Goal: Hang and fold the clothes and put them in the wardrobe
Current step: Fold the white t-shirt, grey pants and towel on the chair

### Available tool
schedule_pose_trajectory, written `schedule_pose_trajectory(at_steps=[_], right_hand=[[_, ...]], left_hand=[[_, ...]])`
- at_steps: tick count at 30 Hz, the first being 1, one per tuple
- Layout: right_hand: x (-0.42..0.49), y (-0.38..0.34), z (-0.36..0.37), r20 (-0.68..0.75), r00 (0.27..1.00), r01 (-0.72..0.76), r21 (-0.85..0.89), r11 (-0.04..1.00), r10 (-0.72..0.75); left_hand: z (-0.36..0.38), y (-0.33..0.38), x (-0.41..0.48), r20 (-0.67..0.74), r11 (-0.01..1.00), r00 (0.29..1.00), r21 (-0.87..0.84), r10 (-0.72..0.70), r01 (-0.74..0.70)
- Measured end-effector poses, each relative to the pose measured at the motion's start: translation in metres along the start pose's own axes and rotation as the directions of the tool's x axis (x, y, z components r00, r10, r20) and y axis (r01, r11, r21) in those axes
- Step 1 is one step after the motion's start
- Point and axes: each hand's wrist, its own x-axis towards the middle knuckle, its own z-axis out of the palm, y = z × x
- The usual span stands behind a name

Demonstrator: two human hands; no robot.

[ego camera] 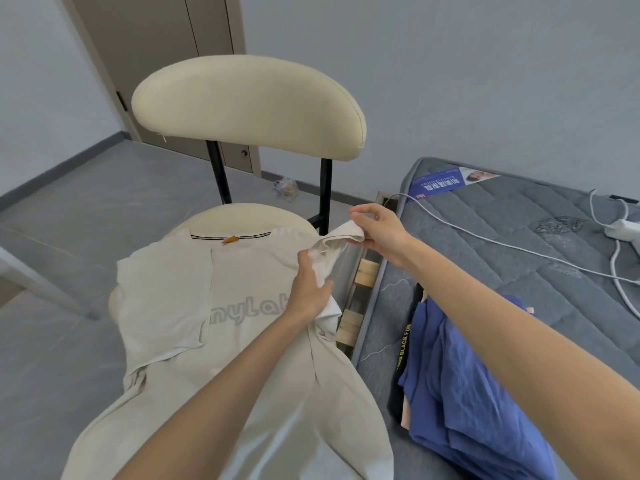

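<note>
A cream T-shirt [242, 278] with grey lettering lies spread face up over the seat of a cream chair [249, 102], its left sleeve folded in over the chest. My right hand [377, 226] pinches the end of the right sleeve and holds it lifted above the seat's right edge. My left hand [308, 289] grips the shirt's right side near the armpit, fingers curled into the cloth. A blue garment [460, 386] lies in a pile with other clothes on the grey mattress [519, 258] at the right.
A dark strap with yellow lettering [405, 341] and a peach cloth sit in the pile. White cables and a power strip [623, 230] cross the mattress. A grey door [156, 46] stands behind the chair. A crumpled plastic bag [286, 188] lies on the floor.
</note>
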Motion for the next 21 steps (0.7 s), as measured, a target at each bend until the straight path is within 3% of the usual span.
schedule_pose_trajectory(at_steps=[8,11,13,17,21], right_hand=[[0.006,0.004,-0.004,-0.199,0.980,0.031,0.066,0.997,-0.017],[0.010,0.004,-0.009,-0.238,0.971,0.034,0.074,0.997,-0.015],[0.013,0.005,-0.012,-0.285,0.959,0.027,0.119,0.992,0.008],[0.021,0.007,-0.014,-0.353,0.919,-0.043,0.356,0.933,0.177],[0.030,0.012,-0.003,-0.191,0.898,-0.206,0.613,0.763,0.396]], left_hand=[[-0.013,-0.010,-0.018,-0.132,0.986,0.990,0.167,0.045,-0.023],[-0.021,-0.009,-0.021,-0.076,0.995,0.996,0.098,0.035,-0.027],[-0.023,-0.004,-0.023,0.040,0.999,0.999,-0.032,0.010,-0.009],[-0.020,0.001,-0.025,0.168,0.986,0.982,-0.124,-0.090,0.112],[-0.025,-0.010,-0.023,0.157,0.963,0.970,-0.169,-0.186,0.211]])
